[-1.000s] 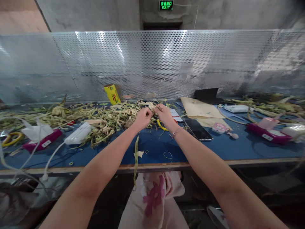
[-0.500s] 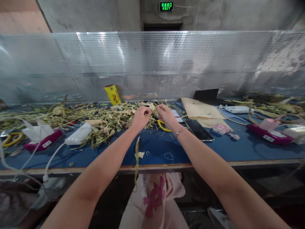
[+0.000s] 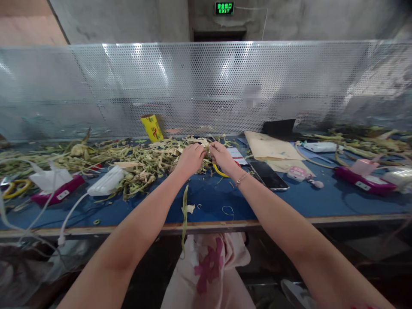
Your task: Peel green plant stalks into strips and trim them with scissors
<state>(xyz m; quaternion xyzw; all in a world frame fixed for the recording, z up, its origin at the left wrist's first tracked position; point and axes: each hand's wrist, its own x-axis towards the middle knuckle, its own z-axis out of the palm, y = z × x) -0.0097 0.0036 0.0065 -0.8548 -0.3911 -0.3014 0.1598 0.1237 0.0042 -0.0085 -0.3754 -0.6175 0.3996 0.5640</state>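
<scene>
My left hand (image 3: pixel 192 158) and my right hand (image 3: pixel 222 159) meet over the middle of the table, fingers pinched close together. Between the fingertips shows a small pale-green bit of wilted plant (image 3: pixel 207 147), mostly hidden by the fingers. Under and left of my left hand spreads a heap of limp, dried-looking plant pieces (image 3: pixel 157 156). Beneath my right hand is a yellow loop handle (image 3: pixel 220 172), the rest of that tool covered. A long green strip of plant (image 3: pixel 184 214) hangs over the table's front edge, beside a small pale scrap (image 3: pixel 190 209).
A black phone (image 3: pixel 270 175) and brown paper (image 3: pixel 273 148) lie to the right, near a pink case (image 3: pixel 297 173). White power strips (image 3: pixel 107 181) with cables and a purple device (image 3: pixel 59 191) sit left. Behind stand a yellow packet (image 3: pixel 152 128) and a perforated metal screen (image 3: pixel 206 86).
My left hand has turned slightly, its back now more toward me, and the fingertips of both hands are closer together. The strip and the heap look unmoved.
</scene>
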